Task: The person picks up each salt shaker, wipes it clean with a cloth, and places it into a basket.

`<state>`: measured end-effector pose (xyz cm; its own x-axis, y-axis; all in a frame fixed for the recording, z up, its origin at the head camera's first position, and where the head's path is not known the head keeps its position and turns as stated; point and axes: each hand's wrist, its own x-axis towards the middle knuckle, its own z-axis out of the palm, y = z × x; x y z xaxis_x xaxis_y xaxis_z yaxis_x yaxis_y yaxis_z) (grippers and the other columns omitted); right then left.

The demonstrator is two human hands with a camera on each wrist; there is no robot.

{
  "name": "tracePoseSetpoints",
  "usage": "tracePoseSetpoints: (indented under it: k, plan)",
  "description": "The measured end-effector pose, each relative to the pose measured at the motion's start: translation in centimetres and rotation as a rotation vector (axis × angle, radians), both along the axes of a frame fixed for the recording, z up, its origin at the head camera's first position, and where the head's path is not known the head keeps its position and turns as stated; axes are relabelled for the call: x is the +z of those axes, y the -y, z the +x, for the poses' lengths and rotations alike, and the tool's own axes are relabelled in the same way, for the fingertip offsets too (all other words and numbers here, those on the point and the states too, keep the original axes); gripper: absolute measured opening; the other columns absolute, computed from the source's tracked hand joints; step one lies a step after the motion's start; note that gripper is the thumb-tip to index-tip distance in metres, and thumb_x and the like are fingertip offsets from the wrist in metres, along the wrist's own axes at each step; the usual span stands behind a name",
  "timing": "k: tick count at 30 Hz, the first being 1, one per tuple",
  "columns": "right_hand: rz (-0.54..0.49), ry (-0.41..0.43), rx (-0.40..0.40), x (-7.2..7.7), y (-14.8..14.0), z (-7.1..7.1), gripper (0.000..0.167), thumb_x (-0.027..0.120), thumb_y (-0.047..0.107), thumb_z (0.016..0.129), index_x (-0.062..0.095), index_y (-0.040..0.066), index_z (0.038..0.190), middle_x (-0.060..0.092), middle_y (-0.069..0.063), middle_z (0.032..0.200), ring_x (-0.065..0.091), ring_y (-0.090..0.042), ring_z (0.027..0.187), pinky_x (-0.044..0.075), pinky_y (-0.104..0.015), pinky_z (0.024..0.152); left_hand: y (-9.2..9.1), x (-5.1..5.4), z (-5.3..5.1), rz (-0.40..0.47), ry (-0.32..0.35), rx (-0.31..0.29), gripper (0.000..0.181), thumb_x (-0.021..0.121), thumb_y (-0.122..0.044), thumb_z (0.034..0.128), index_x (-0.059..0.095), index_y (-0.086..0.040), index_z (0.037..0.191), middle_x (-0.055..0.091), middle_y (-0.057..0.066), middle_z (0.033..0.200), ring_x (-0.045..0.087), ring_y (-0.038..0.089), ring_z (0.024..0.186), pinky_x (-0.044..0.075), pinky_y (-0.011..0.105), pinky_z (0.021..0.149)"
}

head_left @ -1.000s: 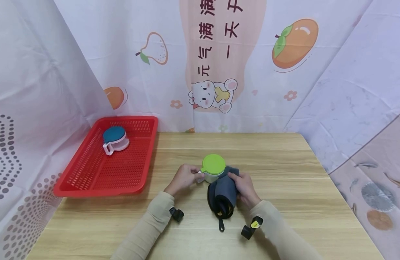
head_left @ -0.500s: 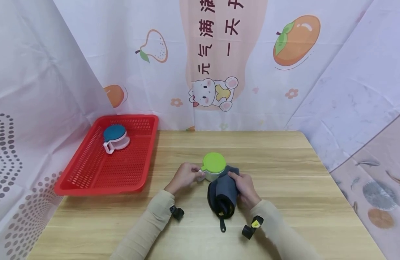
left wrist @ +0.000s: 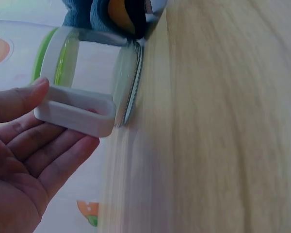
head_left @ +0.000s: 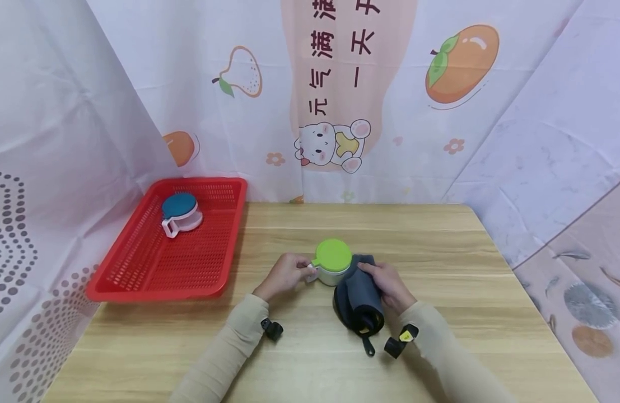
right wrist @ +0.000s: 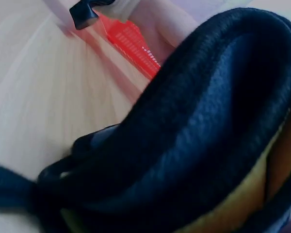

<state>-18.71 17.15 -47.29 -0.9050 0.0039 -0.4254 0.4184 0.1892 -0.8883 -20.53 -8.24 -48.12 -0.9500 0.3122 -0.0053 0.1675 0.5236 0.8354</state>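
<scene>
Near the middle of the table stands a clear jar (head_left: 332,275) with a round green lid (head_left: 333,254) and a white handle (left wrist: 75,111). My left hand (head_left: 288,275) pinches that handle, thumb on top and fingers beneath, as the left wrist view shows. To the jar's right, my right hand (head_left: 388,284) grips a folded dark grey-blue fabric item (head_left: 364,294) with a black loop tab (head_left: 368,347). Its upper end lies against or very close to the jar's side. Yellow-orange lining (right wrist: 242,194) shows inside its fold; what kind of item it is, I cannot tell.
At the back left is a red plastic basket (head_left: 189,292) holding a similar clear jar with a blue lid (head_left: 180,205) and white handle. The wooden table (head_left: 415,232) ends at a printed cloth backdrop (head_left: 229,145) behind.
My right hand has shifted right with the fabric item, whose lower end and tab have swung to the right. The left hand stays on the jar's handle.
</scene>
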Motion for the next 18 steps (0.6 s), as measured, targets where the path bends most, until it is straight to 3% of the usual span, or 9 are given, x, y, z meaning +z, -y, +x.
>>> tracePoseSetpoints:
  k: [8, 11, 15, 18]
  plan:
    - [0.022, 0.007, 0.129, 0.0, -1.3, -1.4, 0.028, 0.060, 0.028, 0.094, 0.062, 0.000, 0.092, 0.056, -0.001, 0.078, 0.054, -0.013, 0.070, 0.046, -0.025, 0.061, 0.7, 0.1, -0.3, 0.003, -0.002, -0.099, 0.011, 0.070, -0.012, 0.0874, 0.074, -0.003, 0.082, 0.069, 0.008, 0.078, 0.050, 0.009, 0.068, 0.041, 0.021, 0.061]
    - [0.031, -0.007, 0.188, 0.0, -1.8, -2.1, 0.032, 0.060, 0.028, 0.093, 0.062, -0.003, 0.101, 0.057, 0.000, 0.080, 0.055, -0.012, 0.071, 0.047, -0.025, 0.062, 1.0, 0.1, -0.5, 0.014, 0.009, -0.138, 0.012, 0.070, -0.012, 0.0876, 0.073, -0.002, 0.082, 0.069, 0.009, 0.078, 0.050, 0.010, 0.068, 0.040, 0.020, 0.061]
    - [0.044, -0.024, 0.255, 0.0, -2.1, -2.9, 0.043, 0.059, 0.027, 0.094, 0.059, -0.008, 0.119, 0.060, 0.000, 0.087, 0.056, -0.011, 0.075, 0.047, -0.025, 0.066, 1.2, 0.1, -0.8, 0.023, 0.050, -0.154, 0.011, 0.069, -0.013, 0.0887, 0.073, -0.003, 0.085, 0.069, 0.005, 0.080, 0.052, 0.010, 0.073, 0.044, 0.021, 0.068]
    - [0.061, -0.027, 0.265, 0.1, -2.2, -3.2, 0.046, 0.060, 0.027, 0.094, 0.058, -0.009, 0.122, 0.061, 0.000, 0.089, 0.057, -0.011, 0.076, 0.048, -0.024, 0.067, 1.3, 0.2, -0.8, 0.037, 0.094, -0.136, 0.010, 0.068, -0.014, 0.0899, 0.073, -0.005, 0.089, 0.068, 0.002, 0.083, 0.054, 0.009, 0.078, 0.046, 0.024, 0.073]
